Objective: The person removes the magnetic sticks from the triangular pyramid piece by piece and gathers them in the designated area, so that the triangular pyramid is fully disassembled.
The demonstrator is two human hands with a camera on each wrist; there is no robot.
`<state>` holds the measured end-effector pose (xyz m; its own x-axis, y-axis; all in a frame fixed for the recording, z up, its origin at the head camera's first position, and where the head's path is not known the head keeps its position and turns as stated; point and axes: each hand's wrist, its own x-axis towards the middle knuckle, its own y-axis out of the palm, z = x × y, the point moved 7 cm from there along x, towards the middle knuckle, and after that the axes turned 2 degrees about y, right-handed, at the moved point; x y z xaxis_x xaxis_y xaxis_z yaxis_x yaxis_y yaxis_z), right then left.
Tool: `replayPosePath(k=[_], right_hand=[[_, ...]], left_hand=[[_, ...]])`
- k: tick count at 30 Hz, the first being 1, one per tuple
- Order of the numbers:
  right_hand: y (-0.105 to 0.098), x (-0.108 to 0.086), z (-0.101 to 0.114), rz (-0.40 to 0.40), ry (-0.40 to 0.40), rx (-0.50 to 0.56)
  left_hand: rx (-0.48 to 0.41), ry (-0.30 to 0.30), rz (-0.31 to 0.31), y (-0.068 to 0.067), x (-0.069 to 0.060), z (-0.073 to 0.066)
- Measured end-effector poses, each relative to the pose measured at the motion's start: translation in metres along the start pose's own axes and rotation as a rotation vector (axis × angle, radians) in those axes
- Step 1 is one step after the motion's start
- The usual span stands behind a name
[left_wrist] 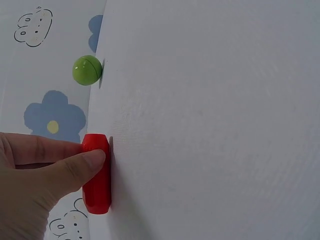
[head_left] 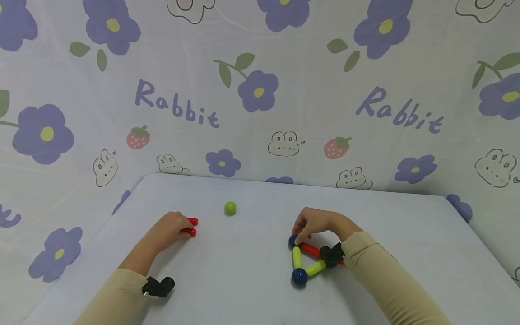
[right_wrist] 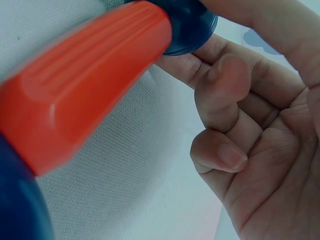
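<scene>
From where I stand, a flower-and-rabbit backdrop cloth (head_left: 308, 95) fills everything beyond the white desk (head_left: 243, 266). Both hands are gripping: the right hand (head_left: 318, 222) pinches the far corner of a toy rod-and-ball triangle (head_left: 297, 258), which lies on the right of the desk; the left hand (head_left: 172, 228), well apart from it, pinches a red rod (left_wrist: 97, 187) between thumb and finger, and a second red rod end shows beside it.

The triangle has two yellow-green rods and a red one (head_left: 310, 250). The blue ball (head_left: 292, 242) in the right fingers joins red to yellow-green; another blue ball (head_left: 299, 277) sits at the near corner. A lone green ball (head_left: 230, 208) rests between the hands, farther back.

I'd judge this corner needs a light, steady pinch, without twisting, so the joints stay seated; the left-hand rods are best kept clear meanwhile.
</scene>
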<state>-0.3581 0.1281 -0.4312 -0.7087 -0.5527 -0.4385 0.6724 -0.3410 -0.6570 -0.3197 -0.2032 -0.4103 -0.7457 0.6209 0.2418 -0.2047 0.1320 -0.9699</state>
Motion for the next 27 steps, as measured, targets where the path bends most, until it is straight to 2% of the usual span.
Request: replayPosePath(k=[8, 18, 23, 27], right_hand=[[0.001, 0.001, -0.002, 0.002, -0.013, -0.001], [0.001, 0.003, -0.005, -0.008, -0.005, 0.019], [0.001, 0.002, -0.005, -0.012, -0.009, 0.033], [0.001, 0.0, -0.006, -0.033, -0.023, 0.027]], left_hand=[[0.038, 0.026, -0.026, -0.002, 0.004, -0.001], [0.072, -0.012, 0.012, 0.0, 0.003, 0.004], [0.058, -0.005, -0.033, -0.005, 0.004, -0.003], [0.049, 0.061, -0.091, -0.01, 0.005, -0.015]])
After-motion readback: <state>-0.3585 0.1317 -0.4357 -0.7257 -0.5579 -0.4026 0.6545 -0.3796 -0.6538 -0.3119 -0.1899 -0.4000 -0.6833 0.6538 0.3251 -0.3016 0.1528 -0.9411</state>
